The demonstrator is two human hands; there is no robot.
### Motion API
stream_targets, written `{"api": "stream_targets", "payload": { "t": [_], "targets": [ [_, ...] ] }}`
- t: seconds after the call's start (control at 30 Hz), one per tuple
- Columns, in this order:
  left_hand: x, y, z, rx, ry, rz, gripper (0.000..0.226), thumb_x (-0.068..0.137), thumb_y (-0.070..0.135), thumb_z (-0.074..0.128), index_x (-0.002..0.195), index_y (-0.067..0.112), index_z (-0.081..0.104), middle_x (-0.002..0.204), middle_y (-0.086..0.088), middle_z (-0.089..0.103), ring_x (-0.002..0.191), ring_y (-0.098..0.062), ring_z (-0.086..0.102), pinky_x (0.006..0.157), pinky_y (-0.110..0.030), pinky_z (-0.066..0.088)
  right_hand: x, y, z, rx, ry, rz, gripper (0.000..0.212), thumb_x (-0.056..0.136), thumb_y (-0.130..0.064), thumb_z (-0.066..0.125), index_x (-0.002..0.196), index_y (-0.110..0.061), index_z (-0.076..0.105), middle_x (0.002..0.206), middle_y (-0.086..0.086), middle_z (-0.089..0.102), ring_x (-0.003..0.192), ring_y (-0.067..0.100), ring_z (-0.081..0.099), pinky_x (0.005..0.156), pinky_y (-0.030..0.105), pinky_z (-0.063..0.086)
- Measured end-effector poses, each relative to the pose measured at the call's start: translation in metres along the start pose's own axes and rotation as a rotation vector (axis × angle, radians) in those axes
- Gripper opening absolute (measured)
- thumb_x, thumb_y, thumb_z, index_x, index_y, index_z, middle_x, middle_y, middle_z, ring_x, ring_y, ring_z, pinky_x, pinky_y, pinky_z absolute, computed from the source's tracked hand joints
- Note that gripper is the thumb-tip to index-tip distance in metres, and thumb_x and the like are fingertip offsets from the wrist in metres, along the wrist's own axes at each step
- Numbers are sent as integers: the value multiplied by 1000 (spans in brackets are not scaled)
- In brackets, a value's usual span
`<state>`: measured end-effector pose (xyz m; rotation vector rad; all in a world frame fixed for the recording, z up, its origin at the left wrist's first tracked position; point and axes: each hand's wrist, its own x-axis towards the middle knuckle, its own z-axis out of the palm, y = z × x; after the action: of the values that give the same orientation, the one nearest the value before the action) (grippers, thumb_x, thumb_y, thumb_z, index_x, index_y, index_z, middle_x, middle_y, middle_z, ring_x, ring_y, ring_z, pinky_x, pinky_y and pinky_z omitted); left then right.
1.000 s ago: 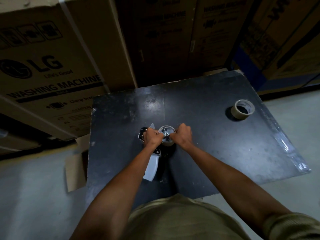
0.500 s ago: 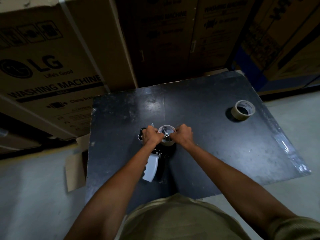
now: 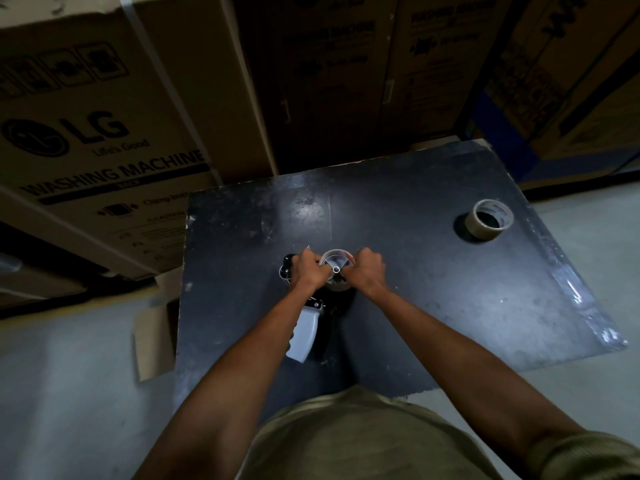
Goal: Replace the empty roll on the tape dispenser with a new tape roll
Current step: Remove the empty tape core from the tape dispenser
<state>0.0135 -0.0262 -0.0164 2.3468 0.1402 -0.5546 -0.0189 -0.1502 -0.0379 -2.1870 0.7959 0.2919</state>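
At the centre of the frame, on the black table [image 3: 433, 271], the left hand [image 3: 309, 271] and right hand [image 3: 367, 273] both grip the empty roll [image 3: 335, 265] seated on the tape dispenser [image 3: 304, 332], while the new tape roll [image 3: 489, 220] lies flat at upper right, well apart.

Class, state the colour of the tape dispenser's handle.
Light grey handle, seen in the head view.

Dim room, stacked cardboard boxes [image 3: 104, 109], pale floor [image 3: 69, 393]
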Motion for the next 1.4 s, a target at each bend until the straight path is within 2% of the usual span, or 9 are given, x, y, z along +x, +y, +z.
{"api": "stream_targets", "payload": {
  "t": [0.13,0.37,0.5,0.63,0.8,0.93,1.13,1.27,1.4],
  "targets": [
    [0,-1,2,4,26,-21,6,69,20,65,66,16,68,76,-15,66,81,-33,70,56,-30,42,4,1,0,3,26,-3,40,76,-36,76,98,-2,70,105,23,71,101,44,67,69,33,45],
    [-8,1,-2,-23,97,-23,27,72,13,67,48,16,57,55,-4,50,64,-24,59,54,-28,38,5,1,-1,-50,54,-56,38,74,-39,76,89,-5,70,99,23,71,98,44,66,66,33,41],
    [-5,-7,-9,-69,-42,77,13,74,18,69,83,14,77,69,-5,67,69,-18,61,64,-29,49,1,1,-7,-128,-9,-77,40,75,-47,74,98,-14,74,104,16,73,103,40,68,74,35,50],
    [2,-29,-17,-226,-335,183,54,64,15,72,117,21,67,104,-4,74,94,-15,68,86,-30,55,-10,5,-22,-28,-190,-275,52,70,-43,81,116,-22,69,112,4,74,108,23,67,82,27,48],
    [21,-49,0,-169,-300,151,100,53,4,63,149,15,36,134,-5,61,125,-20,58,111,-38,44,-17,15,-12,17,-192,-340,89,52,-30,97,130,-24,55,123,0,69,112,20,65,93,29,51],
    [30,-65,15,-180,-219,205,96,54,6,59,147,17,40,133,-6,62,124,-20,59,109,-41,46,-23,13,-8,51,-6,-376,60,62,-45,92,112,-20,70,97,-8,72,88,8,67,80,22,53],
    [10,-52,10,-184,-147,331,75,58,10,63,132,21,55,113,-4,71,107,-22,68,96,-43,55,-17,19,-15,56,-22,-441,54,58,-50,93,102,-26,74,84,-13,74,75,-4,67,77,24,60],
    [16,-58,12,-210,-167,251,83,67,-8,64,145,11,42,111,-7,70,111,-29,66,103,-48,50,-19,24,-8,92,31,-499,60,61,-49,90,112,-24,72,98,-9,76,88,3,69,80,23,58],
    [17,-59,10,-225,-173,243,84,63,0,64,144,16,45,103,-3,72,106,-26,69,101,-42,52,-23,21,-2,149,62,-555,61,63,-44,90,118,-24,71,106,-5,77,94,7,70,84,22,56]
  ]
}}
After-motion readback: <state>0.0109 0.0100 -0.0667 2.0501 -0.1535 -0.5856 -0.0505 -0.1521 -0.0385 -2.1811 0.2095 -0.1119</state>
